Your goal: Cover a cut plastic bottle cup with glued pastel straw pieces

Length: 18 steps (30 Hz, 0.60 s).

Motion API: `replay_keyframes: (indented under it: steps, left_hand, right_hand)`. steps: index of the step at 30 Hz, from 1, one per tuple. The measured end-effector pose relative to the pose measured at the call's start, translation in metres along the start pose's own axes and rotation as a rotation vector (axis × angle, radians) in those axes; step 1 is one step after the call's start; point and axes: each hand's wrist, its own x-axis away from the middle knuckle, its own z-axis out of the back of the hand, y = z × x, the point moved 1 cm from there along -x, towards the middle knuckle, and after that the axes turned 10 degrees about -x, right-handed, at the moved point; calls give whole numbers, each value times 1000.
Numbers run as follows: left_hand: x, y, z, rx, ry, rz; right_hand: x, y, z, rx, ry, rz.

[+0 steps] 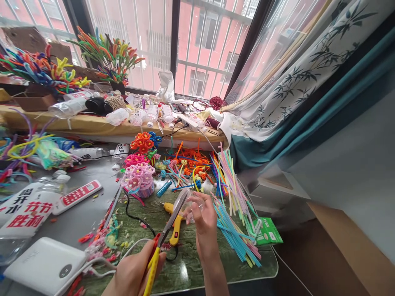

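My left hand (134, 269) is closed around the yellow and red handles of a pair of scissors (169, 225). The blades point up and away, and their tips lie against a clear plastic piece (186, 210), which looks like part of a cut bottle. My right hand (205, 213) holds that piece between thumb and fingers. Beneath both hands a yellow glue gun (175, 232) lies on the green tabletop. Just beyond stands a bunch of pink, red and blue pipe-cleaner flowers (138, 174), beside a small blue cylinder (164, 188).
Loose pipe cleaners (233, 234) and a green box (269, 231) lie at the right. On the left are a white power bank (46, 263), a red and white remote-like object (78, 196) and plastic bottles (31, 209). Scraps and cables litter the middle. More bottles line the windowsill (92, 127).
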Motion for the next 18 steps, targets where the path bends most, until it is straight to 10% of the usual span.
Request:
replay_keyframes:
  steps: [18]
  left_hand:
    - [-57,8,2,-110,-276,176]
  right_hand:
    - [-42,-13,9,-10,8,216]
